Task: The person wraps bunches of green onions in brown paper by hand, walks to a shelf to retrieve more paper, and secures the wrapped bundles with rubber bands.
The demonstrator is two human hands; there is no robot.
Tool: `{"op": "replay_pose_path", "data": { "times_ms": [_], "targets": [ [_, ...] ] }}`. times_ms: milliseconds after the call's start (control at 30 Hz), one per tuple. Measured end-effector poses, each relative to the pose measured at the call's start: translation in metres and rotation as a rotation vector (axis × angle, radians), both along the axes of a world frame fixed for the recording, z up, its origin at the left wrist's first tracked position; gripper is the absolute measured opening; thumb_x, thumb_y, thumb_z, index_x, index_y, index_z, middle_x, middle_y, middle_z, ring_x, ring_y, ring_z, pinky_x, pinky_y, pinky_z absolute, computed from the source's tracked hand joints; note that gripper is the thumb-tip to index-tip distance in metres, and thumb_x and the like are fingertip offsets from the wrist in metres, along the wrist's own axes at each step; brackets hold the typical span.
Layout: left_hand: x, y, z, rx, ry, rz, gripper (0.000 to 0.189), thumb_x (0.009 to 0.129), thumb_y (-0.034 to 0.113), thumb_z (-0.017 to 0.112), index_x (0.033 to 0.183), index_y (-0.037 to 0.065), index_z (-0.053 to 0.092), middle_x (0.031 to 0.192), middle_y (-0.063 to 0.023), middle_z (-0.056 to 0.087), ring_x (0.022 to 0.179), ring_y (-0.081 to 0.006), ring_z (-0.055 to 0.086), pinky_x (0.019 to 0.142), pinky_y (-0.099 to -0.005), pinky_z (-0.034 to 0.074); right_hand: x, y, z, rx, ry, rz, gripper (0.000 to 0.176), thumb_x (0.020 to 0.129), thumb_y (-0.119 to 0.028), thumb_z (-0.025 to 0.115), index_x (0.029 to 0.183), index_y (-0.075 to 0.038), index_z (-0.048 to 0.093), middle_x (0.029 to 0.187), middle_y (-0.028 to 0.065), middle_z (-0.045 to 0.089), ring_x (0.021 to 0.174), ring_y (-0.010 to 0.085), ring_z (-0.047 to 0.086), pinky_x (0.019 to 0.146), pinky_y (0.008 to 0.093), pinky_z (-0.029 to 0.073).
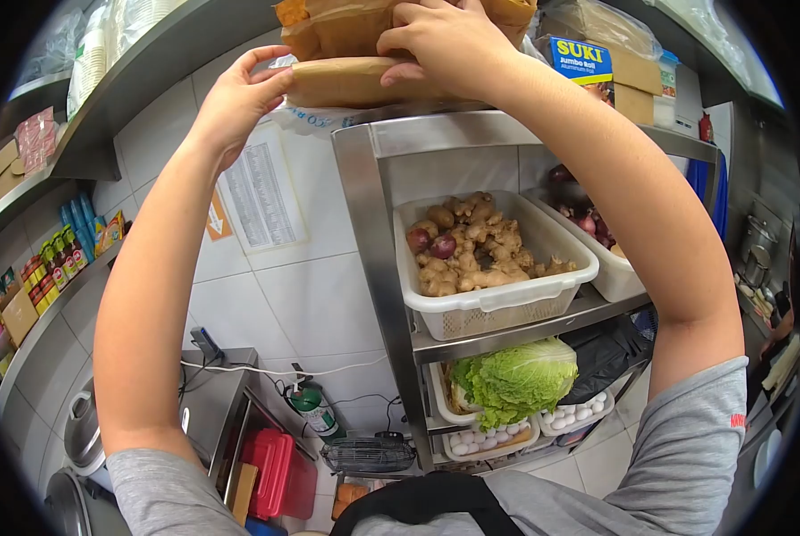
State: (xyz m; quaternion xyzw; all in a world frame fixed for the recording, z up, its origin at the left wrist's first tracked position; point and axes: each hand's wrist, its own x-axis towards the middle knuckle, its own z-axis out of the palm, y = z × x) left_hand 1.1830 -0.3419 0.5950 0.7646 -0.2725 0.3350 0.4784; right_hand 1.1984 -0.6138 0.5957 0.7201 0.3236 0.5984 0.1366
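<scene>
Both arms reach up to the top of a steel rack (373, 223). My left hand (235, 98) grips the left end of a stack of brown paper bags (342, 80) lying on the rack's top shelf. My right hand (445, 40) presses down on the same stack from above, fingers curled over its upper bags. The stack's top is cut off by the frame.
A white basket of ginger (480, 246) sits on the rack, a basket of red onions (588, 223) beside it. Below are a cabbage (516, 380) and trays of eggs (489, 438). A blue SUKI foil box (579, 61) stands on top. Wall shelves (51, 259) hold packets at left.
</scene>
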Motion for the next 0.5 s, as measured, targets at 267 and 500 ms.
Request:
{"op": "replay_pose_path", "data": {
  "times_ms": [267, 500],
  "targets": [
    [0.023, -0.015, -0.021, 0.090, -0.004, 0.218, 0.052, 0.092, 0.018, 0.070, 0.138, 0.004, 0.048, 0.100, -0.0015, 0.067, 0.085, -0.0071, 0.058, 0.073, -0.0246, 0.046, 0.012, -0.013, 0.020, -0.105, -0.317, 0.099, 0.006, 0.080, -0.014, 0.065, 0.084, -0.014, 0.069, 0.090, 0.0022, 0.065, 0.095, 0.0235, 0.064, 0.075, 0.0424, 0.048],
    [0.073, -0.029, -0.034, -0.011, -0.207, 0.168, 0.061, 0.091, 0.022, 0.071, 0.143, 0.005, 0.046, 0.090, 0.0003, 0.065, 0.075, -0.0073, 0.053, 0.069, -0.0245, 0.043, -0.005, -0.057, 0.074, 0.385, -0.177, 0.505, 0.023, 0.096, -0.015, 0.055, 0.108, 0.002, 0.066, 0.099, 0.0262, 0.067, 0.099, 0.0438, 0.064, 0.081, 0.0448, 0.051]
  ]
}}
